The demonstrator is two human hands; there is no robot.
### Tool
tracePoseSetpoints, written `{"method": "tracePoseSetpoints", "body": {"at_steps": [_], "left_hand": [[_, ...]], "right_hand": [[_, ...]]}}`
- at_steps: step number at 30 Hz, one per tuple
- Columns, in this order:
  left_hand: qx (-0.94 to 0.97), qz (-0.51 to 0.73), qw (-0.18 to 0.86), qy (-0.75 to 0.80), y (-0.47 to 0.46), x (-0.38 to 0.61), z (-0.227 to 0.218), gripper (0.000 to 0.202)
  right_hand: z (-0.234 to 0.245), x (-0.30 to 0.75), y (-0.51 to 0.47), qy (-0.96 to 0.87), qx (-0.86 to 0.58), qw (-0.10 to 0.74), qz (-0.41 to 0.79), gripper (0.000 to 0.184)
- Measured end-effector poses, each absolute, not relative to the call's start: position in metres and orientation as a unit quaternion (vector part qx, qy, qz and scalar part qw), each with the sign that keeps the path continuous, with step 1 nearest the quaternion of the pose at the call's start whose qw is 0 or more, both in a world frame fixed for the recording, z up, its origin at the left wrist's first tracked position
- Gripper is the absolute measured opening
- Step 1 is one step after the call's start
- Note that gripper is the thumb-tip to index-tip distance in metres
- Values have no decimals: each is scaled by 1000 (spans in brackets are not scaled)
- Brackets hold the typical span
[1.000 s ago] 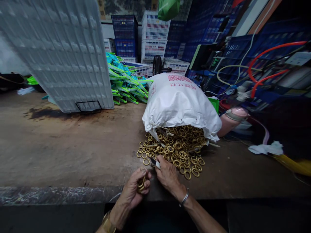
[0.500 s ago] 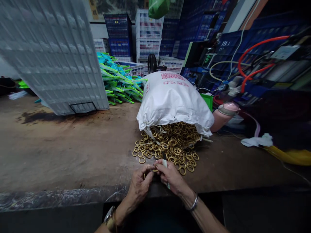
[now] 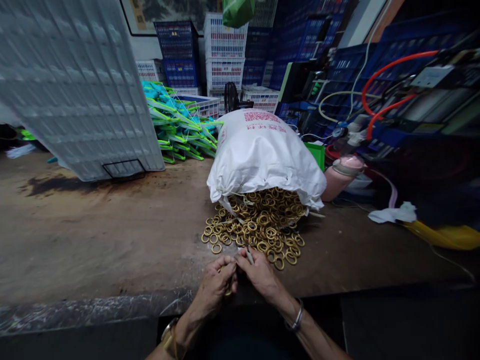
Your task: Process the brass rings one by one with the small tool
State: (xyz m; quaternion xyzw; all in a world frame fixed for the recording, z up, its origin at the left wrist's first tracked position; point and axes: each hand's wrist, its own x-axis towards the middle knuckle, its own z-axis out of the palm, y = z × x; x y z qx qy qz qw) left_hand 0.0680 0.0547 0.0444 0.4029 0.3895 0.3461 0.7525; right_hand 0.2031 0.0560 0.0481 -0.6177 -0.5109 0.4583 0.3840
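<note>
My left hand (image 3: 215, 285) is closed around gold-coloured rings (image 3: 228, 290), mostly hidden by the fingers. Against its fingertips, my right hand (image 3: 262, 279) grips a small pale-handled knife (image 3: 249, 257); its dark, narrow tip points away from me. Both hands are over the near edge of the table. Just beyond them, a heap of gold-coloured rings (image 3: 272, 220) spills from the mouth of a white woven sack (image 3: 262, 157) lying on its side. Several loose rings lie flat at the front of the heap.
A tall translucent ribbed panel (image 3: 86, 100) stands on the wooden table (image 3: 112, 235) at left. Green and blue plastic pieces (image 3: 183, 127) are piled behind it. A pink bottle (image 3: 343, 175) stands right of the sack, near machinery with an orange hose (image 3: 390, 70). Stacked crates (image 3: 225, 70) fill the back.
My right hand has turned the knife, so less of its handle shows. My left fingers have curled further, and a ring now shows below them. The view has shifted slightly.
</note>
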Motion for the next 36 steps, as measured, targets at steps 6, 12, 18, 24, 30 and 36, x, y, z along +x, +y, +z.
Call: {"method": "tracePoseSetpoints", "body": {"at_steps": [6, 12, 18, 24, 30, 36], "left_hand": [[353, 357, 785, 362, 56, 67, 43, 23], [307, 370, 793, 374, 57, 67, 42, 22], [352, 387, 772, 361, 58, 66, 34, 24], [401, 376, 736, 395, 56, 62, 33, 26], [334, 384, 766, 393, 52, 50, 39, 28], [253, 371, 817, 362, 35, 29, 58, 27]], "right_hand": [[47, 204, 58, -510, -599, 386, 482, 26], [40, 208, 53, -606, -654, 307, 333, 21], [40, 201, 46, -716, -642, 158, 225, 21], [46, 199, 50, -716, -661, 57, 218, 29], [52, 187, 53, -726, -657, 10, 202, 31], [47, 179, 63, -723, -667, 36, 177, 30]]}}
